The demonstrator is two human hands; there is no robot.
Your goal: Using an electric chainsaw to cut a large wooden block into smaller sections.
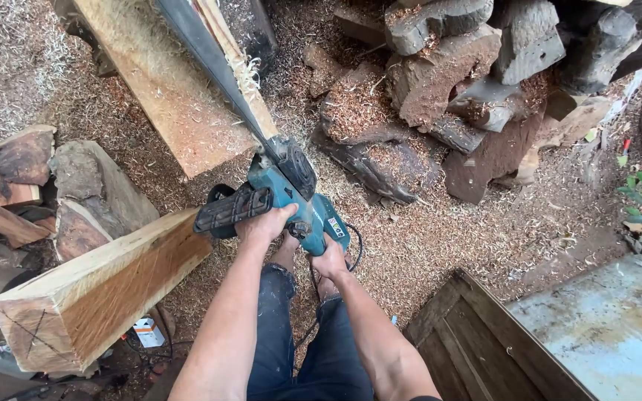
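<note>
Both my hands grip a teal electric chainsaw (291, 194). My left hand (263, 224) is closed on its black front handle, and my right hand (331, 258) is closed on the rear handle. The long dark bar (209, 56) runs up and to the left, along the right edge of a squared timber beam (165, 89), with pale shavings at the cut. A second squared beam (98, 286) lies below it at the left, an X pencilled on its end. My legs in dark jeans stand under the saw.
Sawdust and shavings cover the ground. Rough logs and offcuts (440, 82) are piled at the upper right, more chunks (76, 193) at the left. A wooden crate with a worn metal sheet (603, 327) sits at the lower right. A black cord (354, 249) trails by my feet.
</note>
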